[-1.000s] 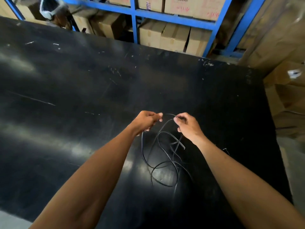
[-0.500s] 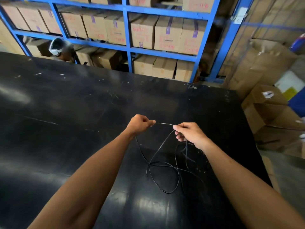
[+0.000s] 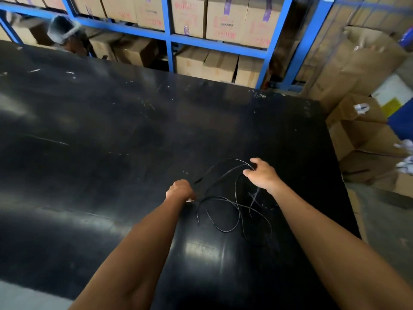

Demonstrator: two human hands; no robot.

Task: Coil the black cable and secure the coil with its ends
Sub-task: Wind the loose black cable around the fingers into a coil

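A thin black cable (image 3: 223,199) hangs in loose, tangled loops over the black table (image 3: 111,142), between my two hands. My right hand (image 3: 262,174) pinches several strands of it at the upper right, and the strands arc leftward from its fingertips. My left hand (image 3: 180,190) is curled into a fist at the lower left and grips the cable where a loop starts. The lower loops rest on the table in front of my forearms. The cable's ends are hard to tell apart against the dark surface.
Blue metal shelving (image 3: 169,39) filled with cardboard boxes (image 3: 223,16) stands beyond the table's far edge. A person wearing a hair net (image 3: 63,30) sits at the far left. More cardboard boxes (image 3: 357,135) are stacked on the floor off the right edge.
My hands have moved apart: the right one went up and right with the strands, the left one dropped lower. The short taut stretch between them is gone and the loops have spread wider.
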